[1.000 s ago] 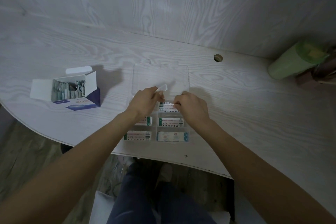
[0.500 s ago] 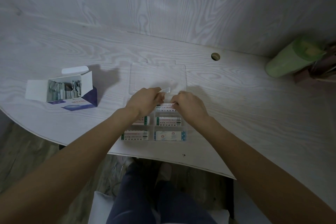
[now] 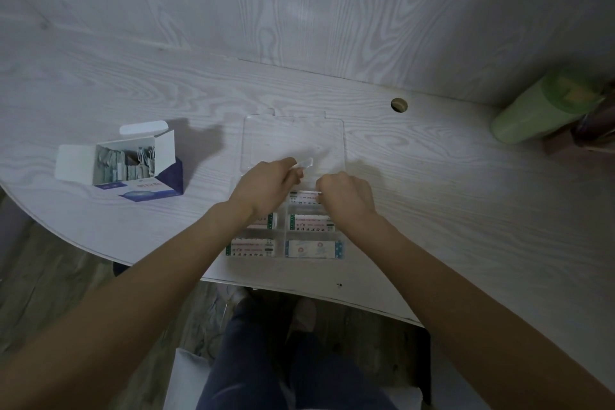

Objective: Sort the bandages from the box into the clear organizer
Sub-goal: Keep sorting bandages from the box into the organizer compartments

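Bandages (image 3: 312,222), flat paper-wrapped strips with printed lettering and green end bands, lie stacked in the compartments of the clear organizer (image 3: 342,251), a shallow rectangular tray of transparent plastic near the front edge of the table (image 3: 466,196); its hinged lid (image 3: 293,136) lies open and flat on the far side, nearly invisible against the pale wood grain; the near right compartment holds a strip with blue ends (image 3: 314,249), the near left one a green-ended strip (image 3: 251,247); the left hand (image 3: 266,188) hovers over the far left compartment with fingers curled, pinching a small white wrapped bandage (image 3: 305,164) whose end sticks out past the knuckles; the right hand (image 3: 346,198) rests over the far right compartment, fingers bent together onto the edge of a strip there (image 3: 304,194), though whether they truly grip it cannot be told; well to the left stands the box (image 3: 146,186), white cardboard with a dark blue side, flaps open, crammed with upright wrappers; the table is a curved-edged slab of whitish woodgrain laminate with a round cable hole (image 3: 398,105); at the far right lies a smooth green cylinder (image 3: 532,110).
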Demonstrator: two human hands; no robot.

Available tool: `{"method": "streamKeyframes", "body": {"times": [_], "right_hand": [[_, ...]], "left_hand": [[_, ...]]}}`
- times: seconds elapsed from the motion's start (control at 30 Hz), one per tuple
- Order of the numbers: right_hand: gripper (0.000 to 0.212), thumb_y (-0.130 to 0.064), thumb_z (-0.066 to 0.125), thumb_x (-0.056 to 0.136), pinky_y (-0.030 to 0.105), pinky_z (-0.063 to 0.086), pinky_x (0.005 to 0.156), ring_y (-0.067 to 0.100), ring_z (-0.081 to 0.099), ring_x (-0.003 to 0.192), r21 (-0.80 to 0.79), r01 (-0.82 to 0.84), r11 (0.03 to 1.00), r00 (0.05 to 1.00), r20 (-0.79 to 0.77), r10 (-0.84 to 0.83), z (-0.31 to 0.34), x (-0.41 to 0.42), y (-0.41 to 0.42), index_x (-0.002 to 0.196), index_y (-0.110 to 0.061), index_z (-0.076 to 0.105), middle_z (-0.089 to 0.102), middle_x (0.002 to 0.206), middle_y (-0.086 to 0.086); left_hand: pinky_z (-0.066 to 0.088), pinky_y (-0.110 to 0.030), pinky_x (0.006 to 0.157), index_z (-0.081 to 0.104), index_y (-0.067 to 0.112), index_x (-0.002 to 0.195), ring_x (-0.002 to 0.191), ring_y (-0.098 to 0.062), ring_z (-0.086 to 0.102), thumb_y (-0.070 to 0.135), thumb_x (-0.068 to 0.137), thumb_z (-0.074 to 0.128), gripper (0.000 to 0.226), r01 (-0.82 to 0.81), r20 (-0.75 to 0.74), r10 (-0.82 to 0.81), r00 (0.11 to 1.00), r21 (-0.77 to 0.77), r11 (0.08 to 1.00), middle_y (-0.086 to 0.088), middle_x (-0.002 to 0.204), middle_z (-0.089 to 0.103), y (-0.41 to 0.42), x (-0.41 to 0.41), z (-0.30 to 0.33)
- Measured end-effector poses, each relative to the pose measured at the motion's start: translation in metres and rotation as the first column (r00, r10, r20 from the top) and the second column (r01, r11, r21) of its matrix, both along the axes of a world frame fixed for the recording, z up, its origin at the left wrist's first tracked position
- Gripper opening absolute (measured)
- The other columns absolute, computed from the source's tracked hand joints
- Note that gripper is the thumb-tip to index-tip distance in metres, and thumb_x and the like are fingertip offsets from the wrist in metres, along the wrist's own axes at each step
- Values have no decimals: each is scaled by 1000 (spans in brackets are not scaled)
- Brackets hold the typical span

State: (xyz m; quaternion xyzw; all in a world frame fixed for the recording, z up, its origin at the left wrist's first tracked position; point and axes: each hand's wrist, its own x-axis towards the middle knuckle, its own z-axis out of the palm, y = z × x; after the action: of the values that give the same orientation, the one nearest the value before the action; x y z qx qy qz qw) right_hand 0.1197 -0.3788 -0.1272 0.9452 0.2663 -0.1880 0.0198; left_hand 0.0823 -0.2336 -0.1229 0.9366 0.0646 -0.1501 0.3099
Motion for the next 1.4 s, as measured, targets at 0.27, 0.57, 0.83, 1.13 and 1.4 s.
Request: {"method": "streamKeyframes", "body": {"times": [0.27, 0.57, 0.83, 1.13, 1.4], "right_hand": [[25, -28, 51, 97, 24, 49, 63, 15, 64, 74, 497, 375, 782, 921, -298, -252, 16, 6, -11, 101, -11, 69, 70, 90, 2], [9, -9, 75, 79, 13, 44, 55, 7, 62, 61, 564, 670, 483, 729, -624, -283, 24, 18, -25, 87, -12, 71, 68, 75, -1], [3, -13, 71, 83, 22, 50, 72, 14, 65, 83, 540, 515, 666, 854, -392, -343, 1, 8, -30, 82, -13, 69, 71, 91, 7], [16, -18, 55, 95, 24, 34, 54, 21, 62, 78, 95, 162, 982, 986, 30, -166, -9, 2, -16, 85, -12, 66, 57, 82, 0], [17, -22, 55, 95, 27, 37, 61, 24, 63, 81, 40, 109, 993, 994, 0, -109, -7, 3, -12, 87, -12, 66, 67, 89, 6]], "left_hand": [[41, -30, 76, 51, 17, 129, 97, -19, 58, 32, 103, 31, 37, 32, 64, -33, 997, 15, 999, 1, 113, 64, 5, -9, 16], [32, -16, 85, 38, 11, 141, 103, -13, 46, 15, 98, 46, 44, 86, -15, -90, 996, -178, 980, -8, 126, 51, -6, -7, 15], [47, -31, 87, 69, 16, 108, 90, -19, 61, 13, 94, 55, 20, 27, -13, -26, 1000, 77, 997, -4, 105, 69, -6, -2, 1], [32, -34, 89, 64, 25, 119, 108, -21, 53, 14, 97, 45, 31, 181, -27, -185, 982, 387, 904, -3, 116, 59, -16, 1, -6], [27, -30, 81, 70, 20, 108, 105, -22, 43, 16, 93, 55, 21, 126, -15, -139, 990, 525, 841, -6, 112, 43, -22, 3, -15]]}}
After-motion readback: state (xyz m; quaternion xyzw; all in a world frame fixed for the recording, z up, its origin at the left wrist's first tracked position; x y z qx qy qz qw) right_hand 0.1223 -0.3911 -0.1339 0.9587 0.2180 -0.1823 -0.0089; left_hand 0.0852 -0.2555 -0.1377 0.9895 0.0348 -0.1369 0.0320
